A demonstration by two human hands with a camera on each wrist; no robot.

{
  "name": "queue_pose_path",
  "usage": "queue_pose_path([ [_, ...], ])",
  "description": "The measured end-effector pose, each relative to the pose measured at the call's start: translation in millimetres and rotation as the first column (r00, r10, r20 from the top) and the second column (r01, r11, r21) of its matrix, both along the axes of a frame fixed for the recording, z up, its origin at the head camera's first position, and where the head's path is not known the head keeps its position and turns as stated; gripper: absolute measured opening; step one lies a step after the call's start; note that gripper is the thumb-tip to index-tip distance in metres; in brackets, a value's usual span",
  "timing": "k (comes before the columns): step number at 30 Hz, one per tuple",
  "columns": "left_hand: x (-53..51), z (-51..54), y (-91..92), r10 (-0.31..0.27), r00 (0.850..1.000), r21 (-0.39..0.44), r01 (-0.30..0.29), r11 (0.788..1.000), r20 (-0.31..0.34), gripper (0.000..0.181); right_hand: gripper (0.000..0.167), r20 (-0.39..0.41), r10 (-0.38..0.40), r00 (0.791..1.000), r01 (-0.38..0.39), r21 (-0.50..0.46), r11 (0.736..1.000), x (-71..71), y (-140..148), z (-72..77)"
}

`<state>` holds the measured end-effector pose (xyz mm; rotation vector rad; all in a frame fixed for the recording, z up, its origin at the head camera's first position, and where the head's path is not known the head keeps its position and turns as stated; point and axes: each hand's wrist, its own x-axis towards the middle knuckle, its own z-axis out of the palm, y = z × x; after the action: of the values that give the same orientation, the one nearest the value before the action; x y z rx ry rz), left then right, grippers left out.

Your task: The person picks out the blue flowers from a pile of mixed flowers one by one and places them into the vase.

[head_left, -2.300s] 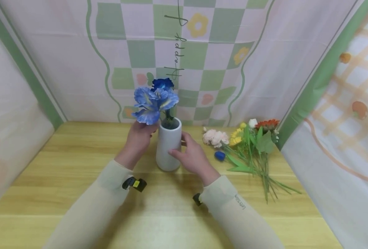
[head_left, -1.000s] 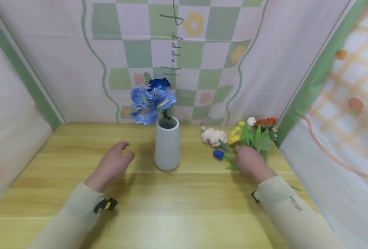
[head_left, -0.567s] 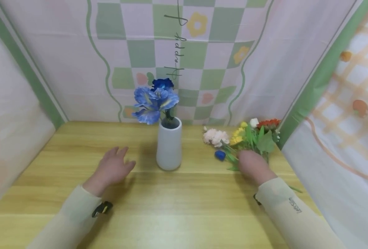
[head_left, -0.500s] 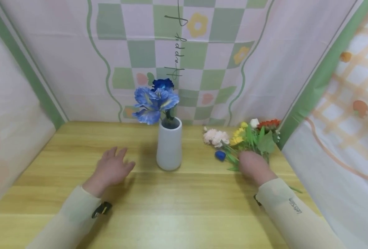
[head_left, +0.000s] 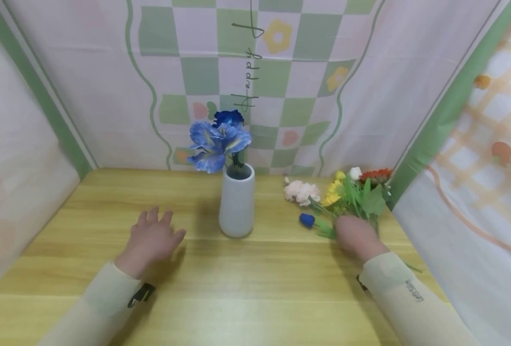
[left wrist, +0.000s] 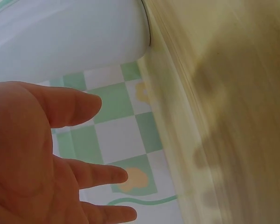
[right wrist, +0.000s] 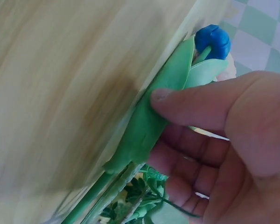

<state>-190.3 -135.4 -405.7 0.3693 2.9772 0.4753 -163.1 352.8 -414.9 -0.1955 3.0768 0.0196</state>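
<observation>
Blue tulip (head_left: 307,221), held low over the right part of a wooden table (head_left: 238,300), pinched in the right hand (head_left: 358,236) by the broad green leaf (right wrist: 142,128) along its stem (right wrist: 86,199). Thumb pressed on the near face of the leaf, other fingers curled behind. Bud pointing left, toward a white vase (head_left: 237,206) but well apart from it; cannot tell whether touching the wood.

Upright near the middle of the table, the same vase, holding a light blue flower (head_left: 212,149) tilted to the left and a dark blue flower (head_left: 228,118) behind.

Left hand (head_left: 149,238), palm down over the table to the left of the vase, fingers spread, thumb stretched toward the vase, near but not touching.

Beyond the right hand, a loose heap of pink flowers (head_left: 301,192), yellow flowers (head_left: 333,193), a white flower (head_left: 355,173) and a red-orange flower (head_left: 375,175) among green leaves (head_left: 374,201).

At the back, hanging cloth (head_left: 199,77) in green and white checks, lettered "Happy" sideways. On both arms, pale sleeves (head_left: 411,293).
</observation>
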Motion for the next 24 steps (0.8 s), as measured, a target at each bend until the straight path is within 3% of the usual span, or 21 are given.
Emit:
queue_pose_path([
  [9, 2.0, -2.2, -0.7, -0.021, 0.999, -0.009, 0.021, 1.000, 0.025, 0.075, 0.011, -0.066, 0.036, 0.997, -0.045, -0.140, 0.989, -1.7, -16.4, 7.5],
  [15, 2.9, -2.9, 1.0, -0.032, 0.998, 0.013, 0.032, 0.999, 0.050, 0.074, 0.002, -0.137, 0.057, 0.989, -0.086, -0.221, 0.972, -1.6, -33.3, 21.6],
  [20, 7.4, -0.2, 3.8, -0.049, 0.997, 0.060, 0.046, 0.997, 0.056, 0.071, 0.005, -0.160, 0.043, 0.986, -0.096, -0.338, 0.936, 7.1, -54.7, 40.4],
  [24, 11.4, 3.7, 6.9, -0.065, 0.998, 0.124, 0.063, 0.990, 0.013, 0.066, 0.005, -0.203, 0.039, 0.978, -0.126, -0.437, 0.890, 16.3, -73.1, 57.5],
])
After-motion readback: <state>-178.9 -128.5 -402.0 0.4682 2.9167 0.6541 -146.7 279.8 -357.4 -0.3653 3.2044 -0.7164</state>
